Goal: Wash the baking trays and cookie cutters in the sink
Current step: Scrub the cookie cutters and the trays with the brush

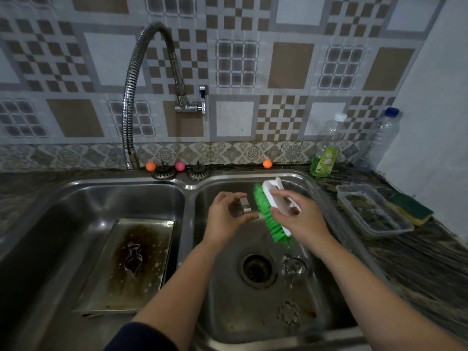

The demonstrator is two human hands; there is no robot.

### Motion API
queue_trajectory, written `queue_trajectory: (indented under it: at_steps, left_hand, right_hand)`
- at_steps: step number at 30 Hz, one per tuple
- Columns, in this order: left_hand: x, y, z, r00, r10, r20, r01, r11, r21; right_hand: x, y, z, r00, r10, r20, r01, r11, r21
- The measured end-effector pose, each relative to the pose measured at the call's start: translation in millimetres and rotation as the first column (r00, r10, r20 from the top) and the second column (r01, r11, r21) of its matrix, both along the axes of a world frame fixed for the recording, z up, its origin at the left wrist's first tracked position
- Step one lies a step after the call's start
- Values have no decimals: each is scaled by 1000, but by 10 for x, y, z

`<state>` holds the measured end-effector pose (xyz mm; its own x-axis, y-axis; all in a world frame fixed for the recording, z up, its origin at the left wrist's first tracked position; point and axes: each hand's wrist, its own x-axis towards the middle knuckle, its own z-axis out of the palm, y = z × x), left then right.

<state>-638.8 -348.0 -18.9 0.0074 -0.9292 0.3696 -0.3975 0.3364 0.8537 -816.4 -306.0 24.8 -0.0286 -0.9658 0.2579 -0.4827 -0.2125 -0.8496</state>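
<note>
Over the right basin, my left hand (226, 217) pinches a small metal cookie cutter (246, 205) between thumb and fingers. My right hand (295, 217) grips a white scrub brush with green bristles (269, 214), its bristles against the cutter. A stained baking tray (136, 264) lies in the left basin with a soapy metal cutter (132, 258) on it. Two more cutters lie on the right basin floor: a round one (295, 269) by the drain and a flower-shaped one (289, 312) nearer me.
A flexible steel tap (131, 102) bends over the left basin of the double sink (188, 188). Green dish soap (324, 160) and a clear bottle (379, 138) stand at the back right. A plastic container (372, 211) and a sponge (411, 209) sit on the right counter.
</note>
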Motion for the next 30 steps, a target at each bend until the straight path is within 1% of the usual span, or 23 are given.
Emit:
queue_trajectory:
  at_steps: [2,4,5,6,7,8,9,10,12,13,14,15,17,19,21,23,25,26,28,30]
  left_hand:
    - [31,-3,-19,997,1,76,2,999,-38]
    - [40,11,-22,994,6,109,1,998,-65]
    - [41,21,-23,992,19,123,-10,997,-71]
    - [42,29,-26,990,39,135,-28,997,-78]
    - [47,30,-29,988,58,143,-47,996,-80]
    - [53,23,-29,987,68,145,-57,995,-79]
    - [58,14,-27,987,70,144,-61,996,-71]
    - [63,5,-20,988,68,141,-61,997,-57]
    - [61,-14,-6,983,69,170,-66,998,-25]
    - [50,-22,-6,977,78,198,-75,997,-20]
    - [35,-23,-10,974,85,212,-81,996,-26]
    - [19,-20,-13,973,87,215,-82,996,-32]
    - [-5,-26,-10,969,90,230,-82,996,-46]
    - [-4,-40,3,962,91,258,-77,995,-62]
    - [15,-46,18,963,83,258,-73,996,-48]
    - [32,-19,20,975,84,207,-85,996,-5]
    - [44,22,21,990,105,92,-107,994,11]
    - [53,40,22,993,109,36,-110,994,21]
    - [84,69,32,994,78,-71,-74,996,52]
    - [121,97,50,985,33,-167,-21,997,73]
  right_hand:
    - [20,-2,101,992,89,-86,-96,993,-72]
    - [53,-8,154,941,155,-302,-171,985,-27]
    - [47,-25,160,904,139,-403,-156,988,-10]
    - [23,-48,170,885,92,-456,-112,994,-16]
    - [-1,-64,186,892,34,-450,-61,997,-45]
    - [-16,-69,197,915,-6,-404,-30,996,-81]
    - [-17,-60,196,932,-6,-362,-36,993,-110]
    - [-4,-49,186,934,26,-357,-72,991,-116]
    - [45,-10,118,883,109,-457,-151,987,-55]
    - [60,6,79,849,125,-513,-156,988,-17]
    - [64,15,56,839,111,-533,-128,992,4]
    - [65,19,45,854,73,-515,-85,996,0]
    - [92,37,39,881,-5,-474,-34,997,-73]
    - [140,66,24,855,-22,-518,-52,990,-127]
    - [152,75,22,805,18,-593,-75,995,-72]
    - [105,50,45,809,-1,-588,-24,999,-35]
    - [61,26,78,850,-71,-522,24,995,-97]
    - [60,29,90,883,-63,-465,11,994,-112]
    - [85,41,91,942,33,-334,-58,996,-66]
    - [94,34,64,968,105,-229,-106,994,11]
